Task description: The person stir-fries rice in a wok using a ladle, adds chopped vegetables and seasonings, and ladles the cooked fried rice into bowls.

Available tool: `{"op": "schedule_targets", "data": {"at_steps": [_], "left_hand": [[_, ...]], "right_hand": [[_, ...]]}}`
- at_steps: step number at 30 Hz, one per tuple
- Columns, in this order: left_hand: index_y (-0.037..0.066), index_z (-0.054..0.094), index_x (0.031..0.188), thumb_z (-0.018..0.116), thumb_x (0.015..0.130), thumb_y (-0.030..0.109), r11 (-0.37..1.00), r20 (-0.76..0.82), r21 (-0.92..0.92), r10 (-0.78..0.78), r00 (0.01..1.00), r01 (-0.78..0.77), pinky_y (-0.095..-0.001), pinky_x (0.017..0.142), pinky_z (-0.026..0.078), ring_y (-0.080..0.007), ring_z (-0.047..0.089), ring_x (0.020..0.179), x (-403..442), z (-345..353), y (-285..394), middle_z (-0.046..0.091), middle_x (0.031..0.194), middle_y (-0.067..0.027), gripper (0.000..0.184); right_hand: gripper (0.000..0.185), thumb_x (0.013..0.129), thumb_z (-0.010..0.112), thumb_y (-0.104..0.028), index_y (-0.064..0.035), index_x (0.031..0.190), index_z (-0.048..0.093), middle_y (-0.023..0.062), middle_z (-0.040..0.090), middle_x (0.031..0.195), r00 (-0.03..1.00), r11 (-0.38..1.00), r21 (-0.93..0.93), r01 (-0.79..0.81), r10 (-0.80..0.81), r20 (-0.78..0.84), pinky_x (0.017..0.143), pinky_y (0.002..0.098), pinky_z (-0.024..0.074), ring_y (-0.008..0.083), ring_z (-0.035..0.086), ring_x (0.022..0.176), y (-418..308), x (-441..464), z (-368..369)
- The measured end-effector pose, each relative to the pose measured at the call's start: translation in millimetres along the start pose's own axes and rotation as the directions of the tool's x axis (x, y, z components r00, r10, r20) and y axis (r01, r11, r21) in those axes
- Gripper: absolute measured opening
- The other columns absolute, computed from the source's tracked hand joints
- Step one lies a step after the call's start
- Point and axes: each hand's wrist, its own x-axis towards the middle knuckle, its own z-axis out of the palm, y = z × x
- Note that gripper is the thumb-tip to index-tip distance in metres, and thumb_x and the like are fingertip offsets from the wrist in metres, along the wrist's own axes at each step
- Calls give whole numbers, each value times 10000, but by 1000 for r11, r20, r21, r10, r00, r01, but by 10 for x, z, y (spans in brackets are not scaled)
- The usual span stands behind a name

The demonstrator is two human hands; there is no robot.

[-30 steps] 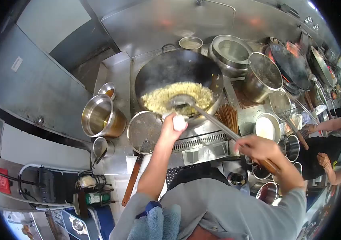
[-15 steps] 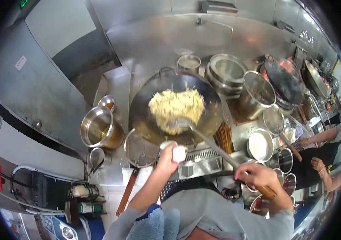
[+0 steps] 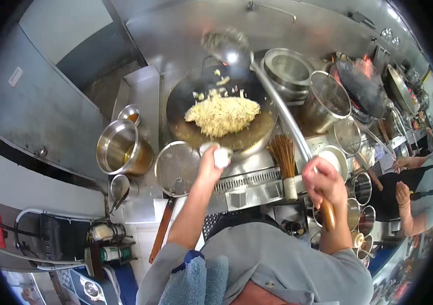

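Note:
My left hand grips the near rim of a large dark wok through a folded white cloth. In the wok lies a mound of pale yellow food, perhaps noodles or rice, with loose bits scattered at its far side. My right hand is closed around the long handle of a ladle, near its wooden end. The ladle's bowl, blurred by motion, is up over the wok's far rim, apart from the food.
To the left stand a steel pot of oil, a small bowl and a round strainer. A bamboo brush, a lidded pot and a tall pot are at right. Another person's hand shows far right.
My right hand has raised the ladle out of the food to above the wok's far rim. The mound has shifted, with pieces now loose at its far side. My left hand keeps its grip.

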Motion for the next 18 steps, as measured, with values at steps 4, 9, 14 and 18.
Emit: {"op": "schedule_targets", "data": {"at_steps": [4,9,14,18], "left_hand": [[163,505,922,525,845,248,998,75,61,2,997,-7,-411,569,471,-217,568,707,392,-82,33,566,776,-37,116],[159,514,944,530,839,330,977,12,154,-153,988,149,-378,576,493,-239,580,795,416,-76,103,566,851,-32,201],[164,517,960,555,819,365,960,18,196,-207,978,200,-373,573,486,-281,578,814,380,-70,160,569,878,-42,249],[168,520,961,555,819,370,954,21,185,-243,970,235,-381,585,488,-285,582,836,416,-132,149,572,879,-40,249]], "right_hand": [[59,915,475,-155,-114,957,479,3,417,617,991,768,632,-104,26,132,257,167,184,42,253,311,690,584,-156],[93,850,533,-152,-105,929,524,-36,398,575,974,971,-139,-196,209,86,298,213,276,47,339,366,817,1464,-113],[70,884,485,-121,-131,906,551,-50,367,548,975,952,211,-222,217,45,273,197,215,30,302,343,505,829,-360],[98,906,455,-140,-108,912,547,-51,372,539,978,978,33,-206,205,29,261,196,210,34,294,326,1020,1365,-336]]}}
